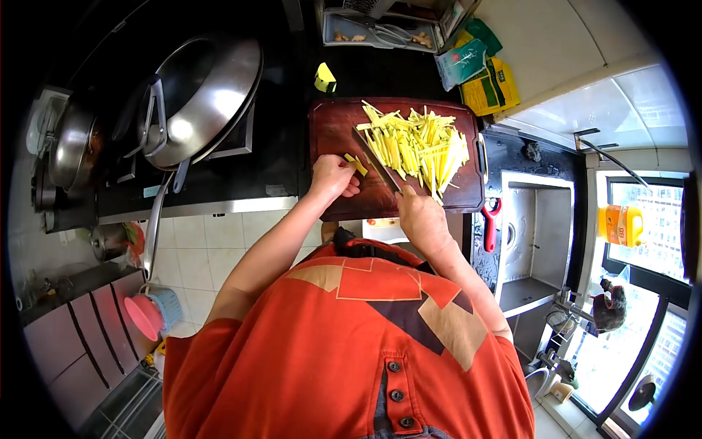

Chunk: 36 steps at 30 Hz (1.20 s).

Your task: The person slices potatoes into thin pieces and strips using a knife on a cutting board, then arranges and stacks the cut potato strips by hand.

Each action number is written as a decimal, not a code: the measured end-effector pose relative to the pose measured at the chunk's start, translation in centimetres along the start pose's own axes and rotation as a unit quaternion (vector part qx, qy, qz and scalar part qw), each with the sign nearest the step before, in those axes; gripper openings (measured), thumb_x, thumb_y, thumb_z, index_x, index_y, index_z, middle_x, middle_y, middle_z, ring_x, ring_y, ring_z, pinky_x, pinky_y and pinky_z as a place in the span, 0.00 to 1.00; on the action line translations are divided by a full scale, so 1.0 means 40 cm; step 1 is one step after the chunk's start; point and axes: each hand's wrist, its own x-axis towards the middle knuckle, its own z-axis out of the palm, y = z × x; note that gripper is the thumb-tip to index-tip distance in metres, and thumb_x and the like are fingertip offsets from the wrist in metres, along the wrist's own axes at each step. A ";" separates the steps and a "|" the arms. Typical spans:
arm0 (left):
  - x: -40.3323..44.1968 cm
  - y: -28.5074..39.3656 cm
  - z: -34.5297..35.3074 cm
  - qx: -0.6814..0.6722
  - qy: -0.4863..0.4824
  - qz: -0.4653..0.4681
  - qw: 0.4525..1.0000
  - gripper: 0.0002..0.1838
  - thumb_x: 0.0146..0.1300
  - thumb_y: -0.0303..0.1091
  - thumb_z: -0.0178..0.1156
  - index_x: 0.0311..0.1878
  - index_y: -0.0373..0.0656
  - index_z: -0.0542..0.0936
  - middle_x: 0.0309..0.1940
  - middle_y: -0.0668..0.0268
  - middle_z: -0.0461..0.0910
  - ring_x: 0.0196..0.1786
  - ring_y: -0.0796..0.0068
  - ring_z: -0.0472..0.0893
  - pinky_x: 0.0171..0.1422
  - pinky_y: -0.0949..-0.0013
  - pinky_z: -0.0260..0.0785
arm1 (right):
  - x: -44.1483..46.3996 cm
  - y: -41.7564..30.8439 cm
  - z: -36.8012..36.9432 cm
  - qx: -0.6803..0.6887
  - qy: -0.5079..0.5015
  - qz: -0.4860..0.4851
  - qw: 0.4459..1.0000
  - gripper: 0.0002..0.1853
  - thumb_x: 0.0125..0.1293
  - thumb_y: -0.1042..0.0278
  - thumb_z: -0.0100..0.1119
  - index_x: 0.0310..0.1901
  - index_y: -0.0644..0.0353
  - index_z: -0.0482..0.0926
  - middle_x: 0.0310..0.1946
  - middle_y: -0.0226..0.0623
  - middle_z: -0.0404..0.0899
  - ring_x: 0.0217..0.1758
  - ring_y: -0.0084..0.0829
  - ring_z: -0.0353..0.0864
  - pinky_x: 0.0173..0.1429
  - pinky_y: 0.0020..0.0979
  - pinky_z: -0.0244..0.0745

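My right hand (424, 221) grips the handle of a kitchen knife (377, 155), its blade angled up and left over a dark red cutting board (329, 128). Right of the blade lies a heaped pile of thin yellow-green vegetable strips (418, 148). My left hand (333, 177) rests at the board's left side, fingers curled, with a few vegetable pieces (357, 164) at its fingertips. These pieces sit just left of the blade. A yellow vegetable chunk with dark green skin (325, 77) lies on the black counter beyond the board.
Left of the board, a large wok (208, 99) sits on the stove, its long handle toward me. A metal sink (541, 234) is on the right, with a red peeler-like tool (491, 225) by its edge. Food packets (488, 84) and a tray (384, 35) stand at the back.
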 end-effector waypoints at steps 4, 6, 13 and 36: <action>0.001 0.002 -0.002 0.007 -0.007 0.018 1.000 0.13 0.66 0.31 0.54 0.34 0.27 0.77 0.23 0.54 0.81 0.21 0.65 0.83 0.21 0.68 0.77 | -0.005 -0.013 -0.014 -0.016 -0.044 -0.009 0.999 0.13 0.70 0.62 0.47 0.34 0.63 0.71 0.17 0.51 0.78 0.23 0.50 0.82 0.29 0.45 0.78; 0.000 0.011 -0.003 0.016 -0.012 0.024 1.000 0.12 0.66 0.30 0.54 0.35 0.27 0.77 0.22 0.54 0.81 0.20 0.65 0.83 0.21 0.68 0.77 | -0.004 -0.016 -0.015 -0.012 -0.050 -0.017 0.999 0.13 0.71 0.61 0.47 0.33 0.62 0.71 0.17 0.51 0.78 0.23 0.50 0.82 0.29 0.45 0.78; -0.008 0.008 0.004 0.018 -0.014 0.049 0.999 0.10 0.65 0.27 0.53 0.36 0.27 0.77 0.22 0.55 0.80 0.20 0.66 0.82 0.22 0.68 0.78 | 0.005 -0.029 0.022 -0.002 -0.059 -0.022 0.998 0.13 0.70 0.63 0.46 0.33 0.64 0.71 0.19 0.51 0.79 0.25 0.50 0.83 0.31 0.43 0.80; 0.002 -0.001 -0.005 0.039 -0.043 0.070 0.996 0.10 0.65 0.28 0.53 0.34 0.27 0.76 0.22 0.56 0.80 0.20 0.68 0.82 0.22 0.69 0.77 | 0.083 -0.016 0.041 0.077 -0.033 0.007 0.996 0.16 0.70 0.62 0.47 0.33 0.67 0.75 0.23 0.57 0.79 0.31 0.55 0.82 0.40 0.49 0.76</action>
